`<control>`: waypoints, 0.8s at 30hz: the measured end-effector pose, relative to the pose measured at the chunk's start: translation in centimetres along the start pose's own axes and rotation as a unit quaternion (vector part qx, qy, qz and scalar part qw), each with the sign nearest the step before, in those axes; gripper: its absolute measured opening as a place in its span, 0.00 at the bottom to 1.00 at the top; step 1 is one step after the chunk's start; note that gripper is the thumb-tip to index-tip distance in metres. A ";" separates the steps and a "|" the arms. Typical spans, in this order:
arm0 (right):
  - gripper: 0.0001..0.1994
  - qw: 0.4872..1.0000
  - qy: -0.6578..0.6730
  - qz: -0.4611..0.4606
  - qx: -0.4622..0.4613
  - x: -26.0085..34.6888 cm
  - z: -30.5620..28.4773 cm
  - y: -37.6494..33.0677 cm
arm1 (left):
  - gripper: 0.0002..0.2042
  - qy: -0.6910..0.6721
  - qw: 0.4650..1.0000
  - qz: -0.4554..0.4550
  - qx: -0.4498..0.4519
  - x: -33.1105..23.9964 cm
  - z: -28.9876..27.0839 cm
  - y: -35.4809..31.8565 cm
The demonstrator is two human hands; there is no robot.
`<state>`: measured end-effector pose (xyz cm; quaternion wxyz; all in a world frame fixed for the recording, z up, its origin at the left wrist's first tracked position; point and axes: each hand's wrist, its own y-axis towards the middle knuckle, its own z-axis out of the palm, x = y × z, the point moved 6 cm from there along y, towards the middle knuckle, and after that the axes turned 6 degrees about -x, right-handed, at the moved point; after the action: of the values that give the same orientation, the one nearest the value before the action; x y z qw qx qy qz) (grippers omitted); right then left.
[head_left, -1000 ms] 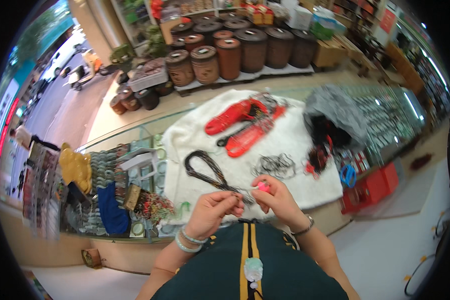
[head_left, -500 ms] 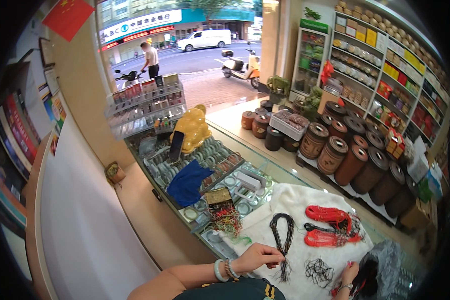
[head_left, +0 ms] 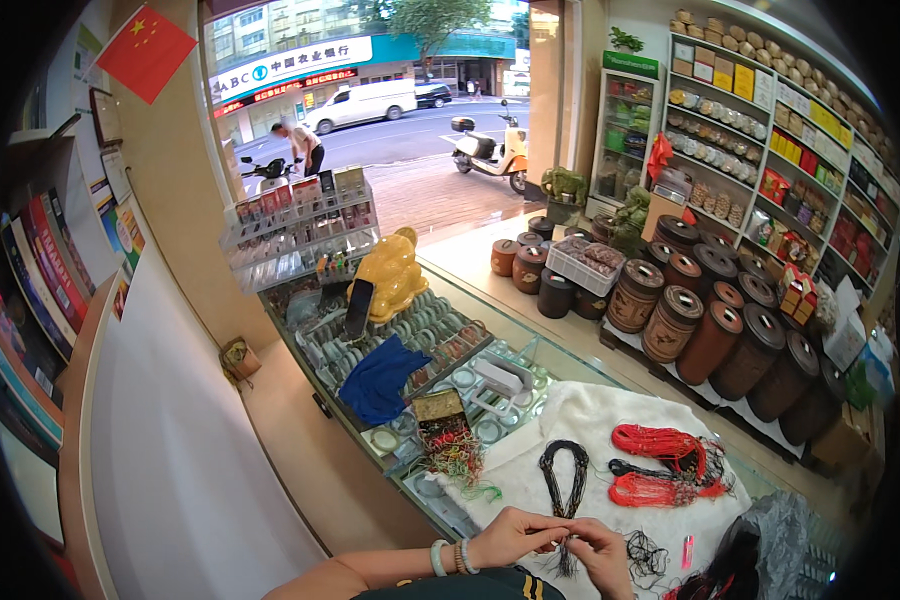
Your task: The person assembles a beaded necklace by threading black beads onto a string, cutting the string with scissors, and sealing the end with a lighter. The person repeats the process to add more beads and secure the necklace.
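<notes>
On a white plush cloth [head_left: 570, 405] lies a looped bundle of black cords [head_left: 564, 462] with small light flecks along it. My left hand [head_left: 515, 538], with bracelets on its wrist, is closed at the gathered lower part of this bundle. Against its fingertips is my right hand [head_left: 600, 556], also closed, pinching the cords at the same spot. Loose cord ends hang below the fingers. Right of my right hand lie a tangle of thin black cords [head_left: 647, 555] and a small pinkish-red flat object [head_left: 688, 552].
Red and black cord bundles [head_left: 660, 488] lie on the cloth's right side, beside a clear plastic bag [head_left: 778, 535]. Left are a box of colourful cords [head_left: 445, 420], a blue cloth [head_left: 382, 378], bangle trays and a yellow figurine [head_left: 390, 278] on the glass counter. Brown canisters [head_left: 673, 322] stand beyond.
My right hand has moved left from the small pinkish-red object to the black cord bundle, meeting my left hand there. The view has shifted slightly. Outside, the person bends over and the van has moved left.
</notes>
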<state>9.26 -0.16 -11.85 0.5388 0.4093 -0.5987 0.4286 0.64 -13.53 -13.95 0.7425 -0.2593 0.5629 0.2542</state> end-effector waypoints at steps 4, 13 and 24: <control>0.08 0.999 0.032 -0.014 -0.026 1.0 2.6 0.3 | 0.15 0.044 0.999 -0.010 0.019 -0.4 -0.4 0.2; 0.10 0.978 0.139 0.049 -0.147 -2.4 1.3 0.4 | 0.09 0.387 0.904 0.180 0.000 -3.7 -4.5 1.6; 0.14 0.869 0.448 0.109 -0.179 -4.2 -0.8 0.2 | 0.07 -0.273 0.954 -0.074 0.099 -5.3 -10.0 5.5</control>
<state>9.67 0.78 -16.04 0.7631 0.0025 -0.4000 0.5076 -11.33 -16.65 -11.72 0.9065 -0.1457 0.3404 0.2028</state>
